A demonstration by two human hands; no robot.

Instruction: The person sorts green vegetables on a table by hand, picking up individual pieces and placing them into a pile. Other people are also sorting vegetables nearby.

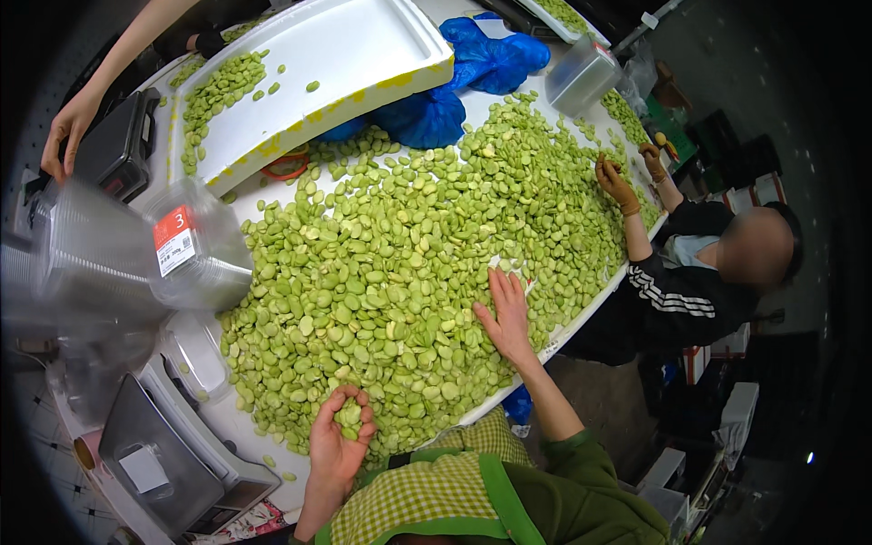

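Note:
A wide heap of shelled green broad beans [363, 282] covers the white table. At the heap's near edge, my left hand [334, 445] is palm up, its fingers curled round a few broad beans [349, 417]. My right hand [506, 318] lies on the heap farther right, fingers stretched out and apart, with nothing visibly gripped. Just beyond its fingertips a small pale patch shows among the beans. What lies beneath its palm is hidden.
Stacked clear plastic tubs [200, 245] and a scale [173, 454] stand at left. A white foam tray [336, 54] and blue plastic bags [427, 113] lie at the back. A gloved co-worker [690, 272] handles beans at right; another person's bare arm [109, 73] reaches in at upper left.

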